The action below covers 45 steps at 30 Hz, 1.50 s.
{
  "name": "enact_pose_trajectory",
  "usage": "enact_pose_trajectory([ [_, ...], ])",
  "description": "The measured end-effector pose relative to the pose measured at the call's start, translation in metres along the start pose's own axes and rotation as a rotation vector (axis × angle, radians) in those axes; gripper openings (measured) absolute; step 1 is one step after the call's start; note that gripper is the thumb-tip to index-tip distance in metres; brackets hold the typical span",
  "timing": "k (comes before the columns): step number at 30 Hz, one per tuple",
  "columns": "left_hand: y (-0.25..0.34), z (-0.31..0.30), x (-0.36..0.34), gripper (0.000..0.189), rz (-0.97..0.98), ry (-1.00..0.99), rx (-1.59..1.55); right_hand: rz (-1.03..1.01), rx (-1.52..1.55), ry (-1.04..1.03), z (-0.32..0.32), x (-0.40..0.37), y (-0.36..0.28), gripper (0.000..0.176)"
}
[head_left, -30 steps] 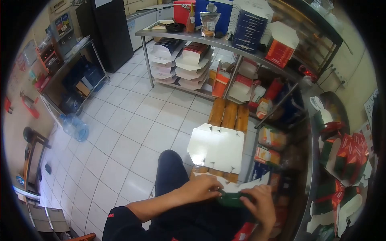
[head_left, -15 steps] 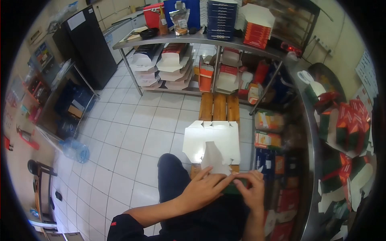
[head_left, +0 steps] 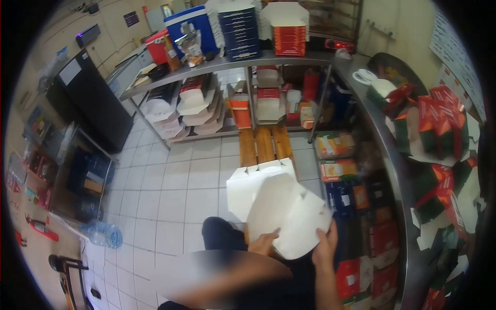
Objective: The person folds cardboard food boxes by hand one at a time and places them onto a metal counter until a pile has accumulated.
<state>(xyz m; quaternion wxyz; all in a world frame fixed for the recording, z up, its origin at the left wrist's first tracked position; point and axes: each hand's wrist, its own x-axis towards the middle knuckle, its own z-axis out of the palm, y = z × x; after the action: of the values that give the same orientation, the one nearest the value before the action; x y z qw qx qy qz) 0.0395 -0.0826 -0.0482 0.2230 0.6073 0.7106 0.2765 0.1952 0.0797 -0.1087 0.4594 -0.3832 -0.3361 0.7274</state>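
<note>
A partly folded cardboard box [head_left: 294, 214] is held up in front of me, its pale inner side showing. My right hand [head_left: 324, 245] grips its right edge, with the thumb on the inner face and the fingers behind. My left hand [head_left: 263, 243] holds the lower left part, its fingertips at the fold; the left forearm is blurred. Behind the box, a flat white cardboard sheet [head_left: 238, 194] lies on a wooden slatted bench [head_left: 264, 147]. The held box covers part of the sheet.
A steel table [head_left: 206, 67] ahead carries stacked blue boxes [head_left: 239, 33] and red boxes [head_left: 289, 40]. On the right, a steel counter [head_left: 385, 155] holds red and green boxes [head_left: 439, 126]. A water bottle [head_left: 103, 233] lies on the tiled floor at left.
The cardboard in my hands has been raised and spread, turning its pale inside toward me. Both hands have shifted to its lower and right edges. The camera view has turned right.
</note>
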Motion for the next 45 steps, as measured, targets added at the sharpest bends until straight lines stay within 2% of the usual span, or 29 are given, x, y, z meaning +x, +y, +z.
enact_pose_trajectory([
  [2,-0.007,0.002,0.012,0.107,-0.269,-0.065,-1.179,-0.365,-0.377,-0.354,0.002,-0.009,-0.008,0.043],
  [3,-0.007,0.001,0.015,0.105,-0.336,-0.036,-1.64,-0.428,-0.498,-0.595,0.006,-0.015,-0.021,0.043],
  [4,-0.001,-0.004,0.02,0.084,-0.276,0.065,-1.871,-0.48,-0.632,-0.825,0.018,-0.023,-0.041,0.044],
  [5,0.002,-0.013,0.025,0.065,-0.317,0.1,-2.027,-0.604,-0.677,-0.922,0.025,-0.026,-0.046,0.048],
  [6,0.012,-0.022,0.033,0.056,-0.4,0.186,-1.913,-0.723,-0.73,-1.025,0.03,-0.028,-0.049,0.051],
  [7,0.008,-0.015,0.038,0.053,-0.505,0.277,-1.784,-0.744,-0.711,-0.988,0.031,-0.029,-0.048,0.051],
  [8,0.003,-0.008,0.04,0.039,-0.523,0.3,-1.827,-0.767,-0.686,-0.958,0.031,-0.03,-0.043,0.051],
  [10,0.007,0.004,0.045,0.028,-0.479,0.507,-1.754,-0.749,-0.625,-0.812,0.031,-0.038,-0.031,0.044],
  [12,0.014,0.005,0.047,0.027,-0.51,0.466,-1.714,-0.16,-0.149,-0.335,0.038,-0.053,-0.017,0.034],
  [14,0.013,0.006,0.044,0.027,-0.542,0.463,-1.666,-0.257,-0.174,-0.449,0.042,-0.055,-0.018,0.033],
  [15,0.006,0.006,0.039,0.027,-0.5,0.452,-1.678,-0.489,-0.269,-0.365,0.053,-0.055,-0.015,0.023],
  [16,0.007,0.0,0.037,0.027,-0.466,0.44,-1.687,-0.605,-0.455,-0.596,0.044,-0.046,-0.019,0.027],
  [18,0.02,-0.007,0.03,0.027,-0.475,0.453,-1.621,-0.864,-0.543,-0.704,0.041,-0.042,-0.036,0.029],
  [20,0.035,-0.004,0.023,0.027,-0.497,0.467,-1.557,-0.797,-0.532,-0.673,0.038,-0.04,-0.024,0.033],
  [22,0.046,0.004,0.016,0.029,-0.395,0.543,-1.448,-0.726,-0.521,-0.661,0.043,-0.043,-0.017,0.037],
  [24,0.051,0.009,0.014,0.029,-0.359,0.541,-1.383,-0.85,-0.547,-0.443,0.054,-0.045,-0.017,0.037],
  [26,0.056,0.011,0.012,0.029,-0.295,0.548,-1.244,-0.821,-0.483,-0.448,0.06,-0.051,-0.014,0.041],
  [28,0.056,0.002,0.011,0.028,-0.258,0.51,-1.319,-0.938,-0.558,-0.328,0.068,-0.06,-0.014,0.044],
  [30,0.084,-0.029,0.016,0.027,-0.098,0.541,-0.688,-0.823,-0.417,-0.355,0.06,-0.063,-0.01,0.038],
  [32,0.057,-0.028,0.011,0.025,-0.099,0.583,-0.644,-0.617,-0.262,-0.436,0.048,-0.055,-0.012,0.044],
  [33,0.061,-0.036,0.008,0.025,-0.115,0.561,-0.691,-0.766,-0.44,-0.344,0.047,-0.048,-0.023,0.051],
  [34,0.063,-0.043,0.005,0.024,-0.129,0.539,-0.737,-0.814,-0.442,-0.355,0.054,-0.044,-0.037,0.06],
  [36,0.051,-0.042,-0.003,0.027,-0.125,0.517,-0.639,-0.829,-0.37,-0.379,0.05,-0.03,-0.037,0.06],
  [38,0.044,-0.048,-0.004,0.032,-0.038,0.437,-0.537,-0.831,-0.384,-0.459,0.052,-0.021,-0.044,0.065],
  [40,0.041,-0.053,0.001,0.032,0.214,0.436,-0.5,-0.751,-0.363,-0.47,0.056,-0.018,-0.049,0.069],
  [41,0.041,-0.055,0.005,0.031,0.275,0.468,-0.504,-0.726,-0.307,-0.502,0.054,-0.015,-0.049,0.054],
  [42,0.041,-0.055,0.007,0.03,0.334,0.499,-0.509,-0.728,-0.31,-0.509,0.054,-0.015,-0.051,0.054],
  [43,0.041,-0.057,0.008,0.03,0.335,0.505,-0.509,-0.716,-0.261,-0.552,0.054,-0.016,-0.053,0.044],
  [45,0.041,-0.058,0.008,0.028,0.174,0.604,-0.402,-0.702,-0.216,-0.598,0.056,-0.019,-0.057,0.037],
])
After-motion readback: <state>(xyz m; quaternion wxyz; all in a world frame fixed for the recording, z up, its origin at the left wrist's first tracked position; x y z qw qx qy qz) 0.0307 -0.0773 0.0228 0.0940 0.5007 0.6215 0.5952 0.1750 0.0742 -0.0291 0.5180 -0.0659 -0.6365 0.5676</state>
